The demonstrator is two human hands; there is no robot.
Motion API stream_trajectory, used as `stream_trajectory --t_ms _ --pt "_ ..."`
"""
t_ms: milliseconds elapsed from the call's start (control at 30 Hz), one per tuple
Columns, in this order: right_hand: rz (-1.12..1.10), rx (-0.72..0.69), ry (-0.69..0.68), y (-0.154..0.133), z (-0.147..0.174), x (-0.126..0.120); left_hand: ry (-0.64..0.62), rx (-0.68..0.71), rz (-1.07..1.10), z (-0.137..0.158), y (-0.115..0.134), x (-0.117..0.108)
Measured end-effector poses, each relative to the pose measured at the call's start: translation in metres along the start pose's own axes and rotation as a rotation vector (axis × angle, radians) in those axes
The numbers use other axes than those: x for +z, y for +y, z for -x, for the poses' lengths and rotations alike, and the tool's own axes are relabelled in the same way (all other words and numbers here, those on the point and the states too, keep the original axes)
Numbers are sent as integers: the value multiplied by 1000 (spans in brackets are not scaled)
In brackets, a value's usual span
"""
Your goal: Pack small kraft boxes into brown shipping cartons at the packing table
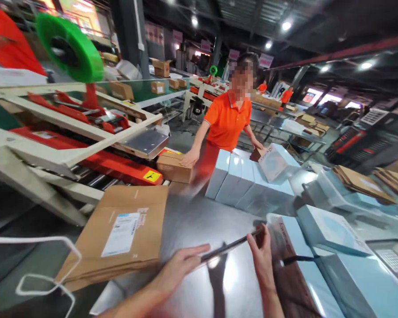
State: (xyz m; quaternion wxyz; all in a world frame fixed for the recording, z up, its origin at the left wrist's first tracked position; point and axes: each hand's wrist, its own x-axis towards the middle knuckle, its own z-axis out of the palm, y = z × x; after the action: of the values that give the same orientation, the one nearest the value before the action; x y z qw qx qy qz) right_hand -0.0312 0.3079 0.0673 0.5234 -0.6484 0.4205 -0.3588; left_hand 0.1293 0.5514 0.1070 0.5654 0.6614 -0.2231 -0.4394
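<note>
Over the metal table [185, 221], a thin flat dark-edged thing [234, 244] is seen nearly edge-on, its kind not clear. My left hand [184, 265] grips its left end, with the fingers partly hidden. At the other end my right hand [262, 251] holds it between thumb and fingers. Left of my hands lies a stack of flattened cardboard boxes [142, 234] with a white label [121, 234] on top. Close by my right hand are several light blue boxes [296, 236], some with printed faces.
Across the table a co-worker in an orange shirt [230, 119] touches a brown carton [175, 167] and a pale box [273, 162]. More pale blue boxes [242, 179] stand in a row there. A taping machine [86, 150] with a green tape roll [69, 48] stands at left.
</note>
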Motion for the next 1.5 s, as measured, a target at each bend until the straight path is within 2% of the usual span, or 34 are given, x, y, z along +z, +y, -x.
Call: stream_trajectory --t_ms 67,167,200,233,300,333,400,467,500,533,633,700,767,867,933,967,1067,1100,1167,1233,1300,1333,1400,1433,1467,1500 --pt "-20 -57 -28 -1 15 -13 179 48 -2 -21 4 2" --pt "-78 -199 -213 14 42 -26 525 176 -38 -66 15 12" --pt "-85 -247 -268 24 48 -27 585 215 -65 -79 20 17" --pt "-58 -281 -287 35 52 -26 599 255 -92 -89 25 23" --pt "80 -314 -193 54 50 -20 521 339 -144 -94 30 35" --pt "167 -325 -110 59 45 -17 436 382 -184 -90 30 38" --pt "322 -365 -5 62 31 -14 174 454 -306 -73 25 38" --pt "384 -451 -14 58 18 -15 -45 478 -440 -56 16 30" --pt "385 -497 -45 57 14 -17 -59 454 -486 -52 12 25" --pt "369 -537 -85 57 13 -20 -1 403 -508 -53 9 21" --pt "256 -600 -238 68 17 -33 260 179 -428 -76 4 18" --pt "159 -557 -342 77 18 -45 267 88 -347 -98 6 23" --pt "10 -395 -387 80 12 -56 194 54 -286 -113 11 28" --pt "-245 -34 -214 75 -6 -61 88 29 -239 -108 16 33" --pt "-210 143 -153 73 -14 -50 42 37 -236 -90 12 32" --pt "-142 197 -193 74 -15 -41 27 44 -236 -79 6 30" --pt "4 284 -472 72 -16 -13 45 71 -213 -44 -31 20" --pt "5 292 -536 68 -19 -8 86 96 -201 -36 -47 16" --pt "3 286 -602 52 -29 -11 63 201 -217 -28 -75 3" --pt "9 196 -574 25 -42 -28 9 293 -275 -32 -92 -11" --pt "96 -10 -511 -4 -40 -47 -18 321 -353 -45 -94 -26" --pt "189 -138 -490 -16 -29 -51 -16 307 -372 -54 -90 -32" --pt "447 -390 -541 -27 10 -42 9 245 -299 -72 -75 -40" --pt "583 -470 -566 -26 34 -30 19 213 -225 -80 -66 -42" --pt "689 -561 -694 -22 56 -16 22 193 -151 -86 -57 -42" --pt "773 -642 -722 -16 74 -5 22 184 -94 -90 -47 -41"
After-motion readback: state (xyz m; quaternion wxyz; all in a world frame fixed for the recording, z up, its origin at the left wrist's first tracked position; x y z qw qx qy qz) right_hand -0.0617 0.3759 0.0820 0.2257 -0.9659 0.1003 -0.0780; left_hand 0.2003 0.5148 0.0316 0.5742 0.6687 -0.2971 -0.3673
